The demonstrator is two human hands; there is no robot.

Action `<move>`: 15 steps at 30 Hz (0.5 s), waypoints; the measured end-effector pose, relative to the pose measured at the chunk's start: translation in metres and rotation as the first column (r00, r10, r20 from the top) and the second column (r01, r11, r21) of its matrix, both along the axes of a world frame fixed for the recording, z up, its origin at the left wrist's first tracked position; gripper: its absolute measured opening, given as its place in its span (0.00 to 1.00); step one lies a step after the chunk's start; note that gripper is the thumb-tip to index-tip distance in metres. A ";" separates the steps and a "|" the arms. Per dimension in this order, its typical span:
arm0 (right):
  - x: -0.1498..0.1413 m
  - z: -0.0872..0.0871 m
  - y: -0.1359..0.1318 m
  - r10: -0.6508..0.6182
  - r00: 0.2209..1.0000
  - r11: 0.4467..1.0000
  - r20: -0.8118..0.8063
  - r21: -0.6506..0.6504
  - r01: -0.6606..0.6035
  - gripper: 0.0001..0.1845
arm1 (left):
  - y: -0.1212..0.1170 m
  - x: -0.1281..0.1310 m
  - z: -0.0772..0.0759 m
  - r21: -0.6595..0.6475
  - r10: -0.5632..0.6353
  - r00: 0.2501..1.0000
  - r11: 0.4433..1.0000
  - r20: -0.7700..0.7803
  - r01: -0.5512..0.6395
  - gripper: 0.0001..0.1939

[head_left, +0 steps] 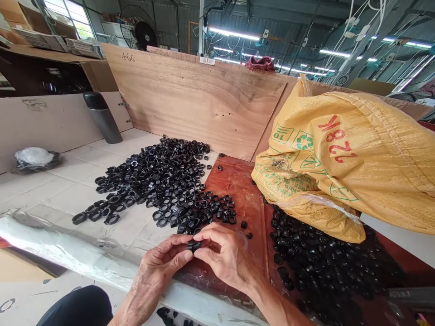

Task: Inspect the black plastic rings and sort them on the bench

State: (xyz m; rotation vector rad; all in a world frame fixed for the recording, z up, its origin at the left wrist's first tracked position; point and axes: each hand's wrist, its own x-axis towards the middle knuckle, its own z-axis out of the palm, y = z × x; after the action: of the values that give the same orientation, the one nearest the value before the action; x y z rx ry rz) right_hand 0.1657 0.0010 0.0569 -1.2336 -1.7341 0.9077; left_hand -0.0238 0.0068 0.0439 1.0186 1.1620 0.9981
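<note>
A small black threaded plastic fitting [194, 245] is pinched between my two hands over the table's front edge. My left hand [159, 262] grips its left end with thumb and forefinger. The fingertips of my right hand [224, 253] close on its right end, where ridges show. Just beyond my hands lies a heap of black plastic rings [163, 176], spread over pale tiles and partly over a red-brown board [234, 181]. Off to the right is a second pile of small black parts [316, 258], darker and harder to make out.
A yellow woven sack [346, 149] slumps over the right pile. A plywood panel [197, 95] walls off the back. At the left stand a dark flask [103, 120] and a clear plastic bag with white contents [36, 158]. A plastic-wrapped roll [84, 253] edges the front.
</note>
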 end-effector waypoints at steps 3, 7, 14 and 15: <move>0.000 0.005 -0.001 -0.001 1.000 1.000 -0.001 0.017 0.001 0.12 | 0.002 -0.005 -0.006 -0.020 -0.038 0.999 0.999 0.008 0.038 0.20; 0.000 0.006 -0.003 -0.019 1.000 0.999 -0.015 -0.047 0.019 0.10 | 0.003 -0.008 -0.015 0.040 -0.069 0.997 0.997 -0.021 0.070 0.19; 0.000 0.003 -0.004 -0.029 0.998 0.996 0.055 -0.084 0.034 0.08 | 0.001 -0.007 -0.022 0.169 -0.058 0.998 0.984 -0.040 0.064 0.15; 0.001 0.003 -0.004 -0.026 0.998 0.996 0.058 -0.083 0.031 0.07 | 0.001 -0.008 -0.023 0.185 -0.063 0.996 0.980 -0.060 0.073 0.15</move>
State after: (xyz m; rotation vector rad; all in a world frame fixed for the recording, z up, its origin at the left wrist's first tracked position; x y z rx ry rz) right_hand 0.1664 -0.0031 0.0601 -1.3476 -1.7333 0.9454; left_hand -0.0322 0.0082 0.0211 1.2332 1.0838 1.0448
